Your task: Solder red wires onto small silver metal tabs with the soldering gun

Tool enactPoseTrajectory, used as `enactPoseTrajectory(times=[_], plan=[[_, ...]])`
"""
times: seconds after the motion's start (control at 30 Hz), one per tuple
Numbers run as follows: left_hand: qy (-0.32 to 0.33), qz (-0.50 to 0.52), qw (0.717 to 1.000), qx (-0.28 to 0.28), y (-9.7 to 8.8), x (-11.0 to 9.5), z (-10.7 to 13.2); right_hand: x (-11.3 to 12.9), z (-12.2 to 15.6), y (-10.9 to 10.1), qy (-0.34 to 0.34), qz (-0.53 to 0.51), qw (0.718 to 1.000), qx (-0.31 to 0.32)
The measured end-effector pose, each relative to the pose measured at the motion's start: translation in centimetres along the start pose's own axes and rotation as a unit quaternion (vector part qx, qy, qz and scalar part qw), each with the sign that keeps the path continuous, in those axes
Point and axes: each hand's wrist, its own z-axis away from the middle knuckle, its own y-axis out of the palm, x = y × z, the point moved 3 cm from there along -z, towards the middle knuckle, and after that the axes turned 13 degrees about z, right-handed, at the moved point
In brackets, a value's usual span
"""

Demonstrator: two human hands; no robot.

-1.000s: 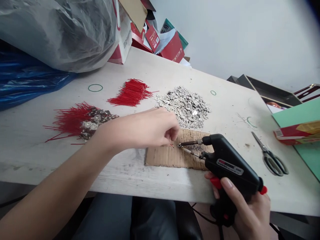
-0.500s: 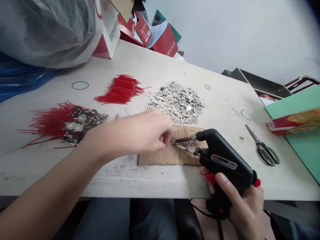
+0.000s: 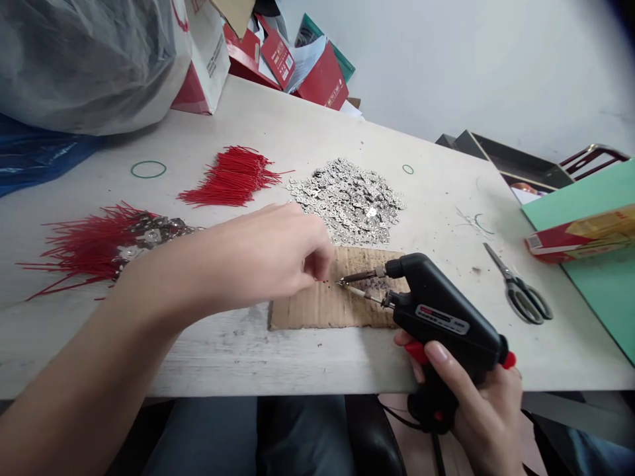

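My right hand [image 3: 483, 406] is wrapped round the handle of a black soldering gun [image 3: 441, 317], with a finger at its red trigger. The gun's tip points left over a piece of brown cardboard [image 3: 302, 311]. Just left of the tip, my left hand [image 3: 292, 254] is closed in a pinch. A short bit of red wire [image 3: 323, 281] peeks out at its fingertips; the rest is hidden by the hand. Behind the cardboard lies a heap of small silver metal tabs [image 3: 350, 201]. A bundle of red wires [image 3: 233, 177] rests to its left.
Red wires with metal tabs attached [image 3: 99, 241] lie at the left, partly behind my forearm. Scissors [image 3: 518, 287] and a red-yellow box [image 3: 580, 235] are at the right. Plastic bags [image 3: 94, 66] and cartons [image 3: 206, 59] stand at the back left.
My left hand has drawn slightly left, away from the soldering gun's tip. The gun stays nearly in place; the whole view has shifted a little.
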Motion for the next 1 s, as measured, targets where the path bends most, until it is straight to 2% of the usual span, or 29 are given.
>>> enactPoseTrajectory(times=[0.1,0.57,1.0], plan=[[-0.012,0.007,1.000,0.028,0.0,0.0,0.0,0.0,0.0,0.0,0.002,0.006,1.000,-0.004],[-0.003,-0.019,1.000,0.003,1.1,0.6,-0.4,1.0,0.2,0.2,0.009,0.005,1.000,-0.016],[-0.031,-0.070,0.997,0.015,1.8,0.7,-0.4,0.3,0.0,0.0,0.015,-0.001,1.000,-0.011]])
